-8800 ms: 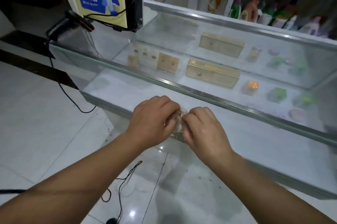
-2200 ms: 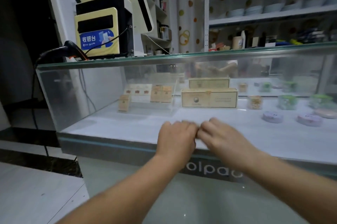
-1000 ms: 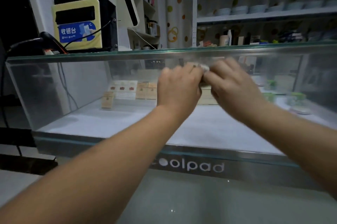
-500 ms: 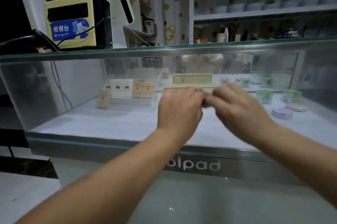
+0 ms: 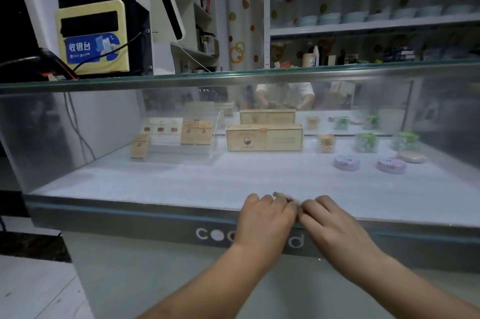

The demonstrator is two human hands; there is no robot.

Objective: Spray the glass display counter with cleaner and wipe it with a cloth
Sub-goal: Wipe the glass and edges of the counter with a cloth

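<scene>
The glass display counter (image 5: 109, 162) fills the view, seen from low in front; its front pane looks hazy. My left hand (image 5: 265, 220) and my right hand (image 5: 330, 222) press side by side against the bottom of the front pane, just above the grey strip with white lettering. Between them they pinch a small pale cloth (image 5: 281, 196), of which only a corner shows above my fingers. No spray bottle is in view.
A cash register with a yellow panel (image 5: 104, 32) and a barcode scanner (image 5: 49, 61) stand on the counter's top at the left. Inside the case are wooden boxes (image 5: 263, 138) and small tins (image 5: 346, 162). Shelves with goods rise behind.
Both hands with the cloth have swept down the front pane, from near the top edge a second ago, through mid-height, to the pane's bottom edge now.
</scene>
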